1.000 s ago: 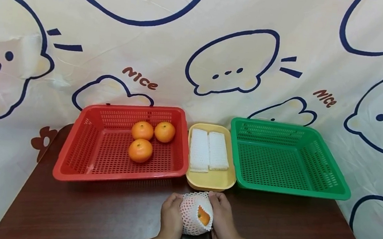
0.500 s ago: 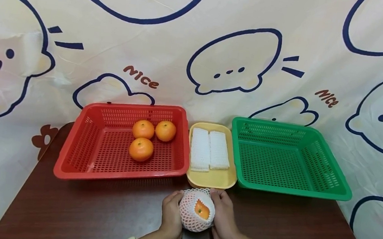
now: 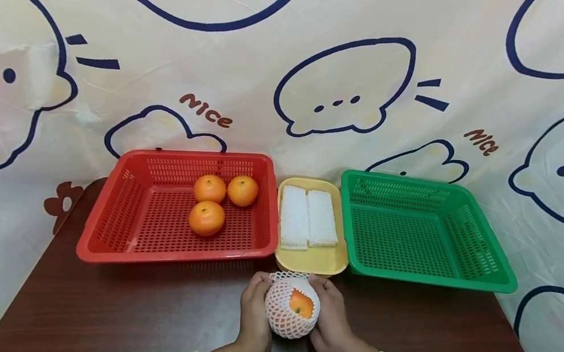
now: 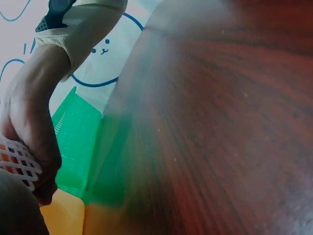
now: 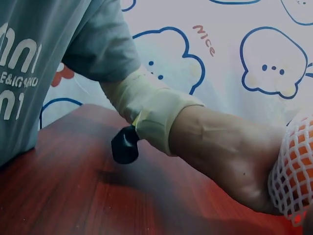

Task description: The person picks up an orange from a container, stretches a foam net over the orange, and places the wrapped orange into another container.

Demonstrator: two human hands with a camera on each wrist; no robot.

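An orange sits inside a white foam net sleeve, with its stem end bare through an opening in the net. My left hand grips its left side and my right hand grips the right, thumbs near the top edge of the net. Both hold it just in front of the yellow tray. In the left wrist view the right hand shows beside the netting. The right wrist view catches the left hand against the net. Most fingertips are hidden behind the fruit.
Three bare oranges lie in the red basket at the left. Two flat white foam nets rest in the yellow tray. A green basket stands on the right. Behind everything hangs a printed cloth.
The netted orange has turned slightly between the hands, its bare patch shifting, and its net edge now stands a little farther up. Both hands keep their hold.
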